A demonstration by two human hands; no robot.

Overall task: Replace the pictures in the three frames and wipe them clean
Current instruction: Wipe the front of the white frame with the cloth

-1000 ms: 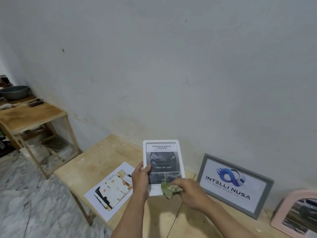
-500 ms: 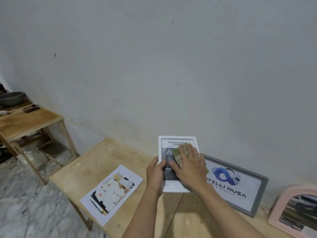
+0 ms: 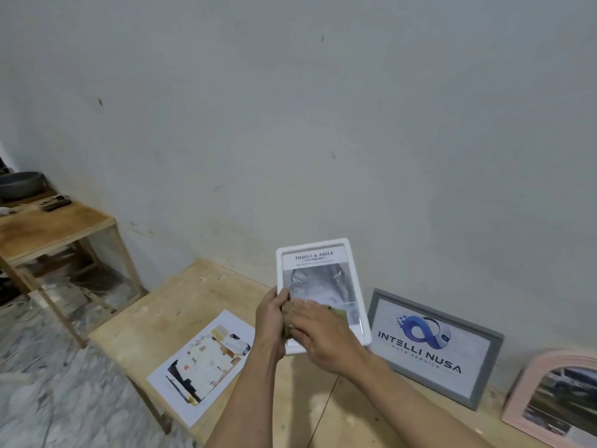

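I hold a white frame (image 3: 318, 253) with a "Tough & Agile" car picture upright above the wooden table (image 3: 181, 299). My left hand (image 3: 270, 313) grips its left edge, thumb on the front. My right hand (image 3: 319, 337) presses a greenish cloth (image 3: 339, 313) flat against the lower part of the glass. A grey frame (image 3: 484, 363) with a blue logo picture leans on the wall to the right. At the far right leans a pink arched frame (image 3: 529, 383) with a car photo, partly cut off by the view's edge.
A loose printed sheet (image 3: 203, 360) lies on the table's left part near its front edge. A second wooden table (image 3: 48, 227) stands to the left, with a dark bowl (image 3: 21, 184) and a small tool on it. Marble floor lies below.
My right hand with the cloth went from the frame's bottom edge up to the top of the glass, then back down to the lower part. The frame shifted slightly right.
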